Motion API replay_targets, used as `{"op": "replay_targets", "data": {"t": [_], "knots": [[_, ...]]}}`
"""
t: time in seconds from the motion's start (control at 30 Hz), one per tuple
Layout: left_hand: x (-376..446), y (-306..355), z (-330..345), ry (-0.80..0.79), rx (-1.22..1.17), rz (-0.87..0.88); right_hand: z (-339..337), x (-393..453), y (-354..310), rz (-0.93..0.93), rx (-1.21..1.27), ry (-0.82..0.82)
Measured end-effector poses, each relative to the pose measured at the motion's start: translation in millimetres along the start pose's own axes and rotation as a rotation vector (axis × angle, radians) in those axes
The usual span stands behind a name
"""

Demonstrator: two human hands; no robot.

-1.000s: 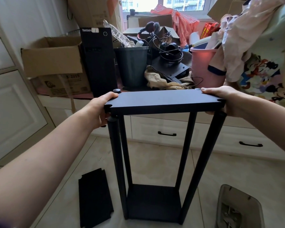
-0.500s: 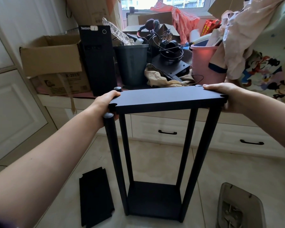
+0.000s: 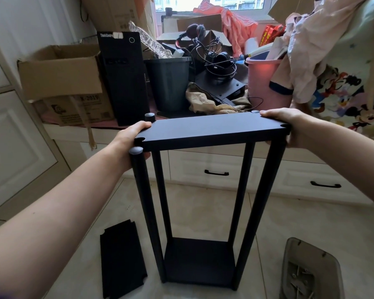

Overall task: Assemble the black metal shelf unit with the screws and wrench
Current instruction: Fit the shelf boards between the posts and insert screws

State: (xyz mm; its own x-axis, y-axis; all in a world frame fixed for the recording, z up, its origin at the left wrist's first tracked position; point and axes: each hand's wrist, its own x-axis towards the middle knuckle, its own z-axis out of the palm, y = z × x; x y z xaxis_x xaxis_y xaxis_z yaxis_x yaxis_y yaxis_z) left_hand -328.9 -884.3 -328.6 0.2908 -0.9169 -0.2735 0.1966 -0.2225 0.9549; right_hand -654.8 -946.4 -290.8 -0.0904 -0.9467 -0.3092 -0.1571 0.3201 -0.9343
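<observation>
We see daylight pouring from the bright, blown-out window [image 3: 212,3] at the top, leaving the pale tiled floor [image 3: 203,212] evenly lit with soft shadows. The matte black metal shelf panel [image 3: 212,128] shows little glare. Wide-angle distortion bends the edges, and the near forearms look slightly soft.

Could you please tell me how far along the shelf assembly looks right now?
Done: bottom shelf joins four posts. In hand: left hand and right hand grip the top shelf, its near-left corner off its post. Left: seating it, then the spare panel on the floor.
</observation>
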Motion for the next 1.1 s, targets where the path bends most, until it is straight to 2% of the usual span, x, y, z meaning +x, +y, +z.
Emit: {"op": "replay_targets", "data": {"t": [0.3, 0.5, 0.63, 0.73, 0.87, 0.93, 1.1], "knots": [[3.8, 4.9, -0.7, -0.022, -0.008, -0.066, 7.4, -7.9, -1.0, 0.066, -0.009, 0.091], [3.7, 5.0, -2.9, -0.13, -0.081, -0.09, 7.4, -10.2, 5.6, 0.014, 0.06, 0.088], [4.3, 3.6, -1.0, -0.141, -0.205, -0.13, 2.6, -17.9, 16.1, 0.039, 0.185, 0.007], [4.6, 0.6, -0.5, -0.135, -0.209, -0.129, -6.2, -25.0, 28.3, -0.013, 0.283, -0.108], [6.8, -5.6, -2.1, -0.153, -0.223, -0.123, -14.0, -33.4, 34.2, -0.065, 0.213, -0.159], [8.5, -9.4, -3.6, -0.167, -0.214, -0.091, -11.2, -36.0, 34.9, -0.065, 0.152, -0.13], [11.4, -14.7, -5.4, -0.15, -0.178, -0.033, -0.2, -33.8, 36.0, -0.08, 0.083, 0.062]]}}
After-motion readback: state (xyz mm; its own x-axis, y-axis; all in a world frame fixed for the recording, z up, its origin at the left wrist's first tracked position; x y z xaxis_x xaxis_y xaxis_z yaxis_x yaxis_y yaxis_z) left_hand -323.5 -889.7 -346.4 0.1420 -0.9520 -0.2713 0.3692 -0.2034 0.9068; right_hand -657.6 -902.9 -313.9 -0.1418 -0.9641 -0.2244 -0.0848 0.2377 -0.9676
